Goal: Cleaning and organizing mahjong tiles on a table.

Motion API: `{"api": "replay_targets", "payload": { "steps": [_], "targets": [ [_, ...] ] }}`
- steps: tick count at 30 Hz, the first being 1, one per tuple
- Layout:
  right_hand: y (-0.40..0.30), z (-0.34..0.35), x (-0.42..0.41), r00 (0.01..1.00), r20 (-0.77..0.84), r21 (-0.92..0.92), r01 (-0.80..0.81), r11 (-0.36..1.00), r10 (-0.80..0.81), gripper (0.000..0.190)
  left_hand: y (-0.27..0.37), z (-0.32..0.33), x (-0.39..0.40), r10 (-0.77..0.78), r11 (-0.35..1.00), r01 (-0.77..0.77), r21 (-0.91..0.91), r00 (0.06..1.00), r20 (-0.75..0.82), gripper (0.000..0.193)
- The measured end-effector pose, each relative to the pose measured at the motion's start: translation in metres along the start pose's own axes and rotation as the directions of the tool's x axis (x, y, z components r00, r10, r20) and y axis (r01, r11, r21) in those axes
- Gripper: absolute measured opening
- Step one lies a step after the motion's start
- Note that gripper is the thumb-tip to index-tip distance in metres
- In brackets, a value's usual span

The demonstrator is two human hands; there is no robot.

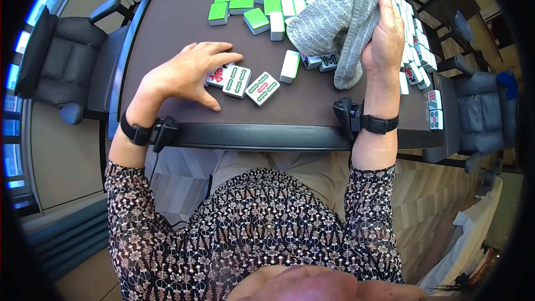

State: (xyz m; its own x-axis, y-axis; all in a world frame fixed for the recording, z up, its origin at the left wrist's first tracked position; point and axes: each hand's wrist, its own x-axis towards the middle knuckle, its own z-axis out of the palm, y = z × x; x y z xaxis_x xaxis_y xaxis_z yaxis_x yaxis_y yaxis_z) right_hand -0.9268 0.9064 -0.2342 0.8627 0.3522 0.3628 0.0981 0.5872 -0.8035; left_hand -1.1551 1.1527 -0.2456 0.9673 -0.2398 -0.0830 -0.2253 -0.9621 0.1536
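My right hand (384,37) holds a grey terry cloth (330,21), which hangs in folds over the brown mahjong table (259,115). My left hand (188,71) is spread with palm down, its fingers over a mahjong tile with a red character (215,76). Beside that tile lie a tile with green bamboo marks (237,81) and, tilted, one with green and red bamboo marks (263,88). A white tile with a green back (289,67) rests on its side nearer the cloth. Just left of the cloth's lower part, more tiles (328,62) show partly.
Many green-backed tiles (256,21) spread over the far part of the table. More tiles (411,73) crowd its right side, with two dotted tiles (435,119) near the right corner. Padded chairs stand at the left (75,54) and right (480,108). A black rim (259,136) borders the near edge.
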Motion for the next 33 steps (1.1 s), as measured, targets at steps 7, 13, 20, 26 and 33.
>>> {"api": "replay_targets", "payload": {
  "steps": [7, 13, 20, 26, 33],
  "targets": [
    [-0.014, 0.028, -0.012, 0.985, -0.172, -0.19, -0.03, 0.981, -0.003, 0.033, 0.01, 0.03, -0.016, -0.181, 0.939, 0.103, -0.329, 0.959, -0.217, 0.075],
    [0.01, -0.012, 0.007, 0.999, -0.002, -0.095, 0.046, 0.994, -0.047, 0.033, 0.041, 0.028, 0.009, 0.014, 0.989, -0.056, -0.136, 0.956, -0.292, 0.082],
    [0.016, -0.025, 0.016, 0.998, 0.031, -0.144, 0.059, 0.988, -0.056, 0.034, 0.048, 0.041, 0.036, 0.011, 0.989, -0.053, -0.138, 0.957, -0.29, 0.058],
    [0.011, -0.016, 0.008, 0.996, -0.02, 0.05, 0.093, 0.994, -0.092, 0.031, 0.04, 0.045, 0.031, -0.002, 0.999, -0.014, -0.05, 0.952, -0.307, 0.059],
    [0.005, -0.012, 0.009, 0.983, 0.057, -0.003, 0.174, 0.985, -0.173, 0.03, 0.018, 0.04, 0.039, -0.078, 0.995, 0.052, -0.088, 0.946, -0.314, 0.065]
  ]
}}
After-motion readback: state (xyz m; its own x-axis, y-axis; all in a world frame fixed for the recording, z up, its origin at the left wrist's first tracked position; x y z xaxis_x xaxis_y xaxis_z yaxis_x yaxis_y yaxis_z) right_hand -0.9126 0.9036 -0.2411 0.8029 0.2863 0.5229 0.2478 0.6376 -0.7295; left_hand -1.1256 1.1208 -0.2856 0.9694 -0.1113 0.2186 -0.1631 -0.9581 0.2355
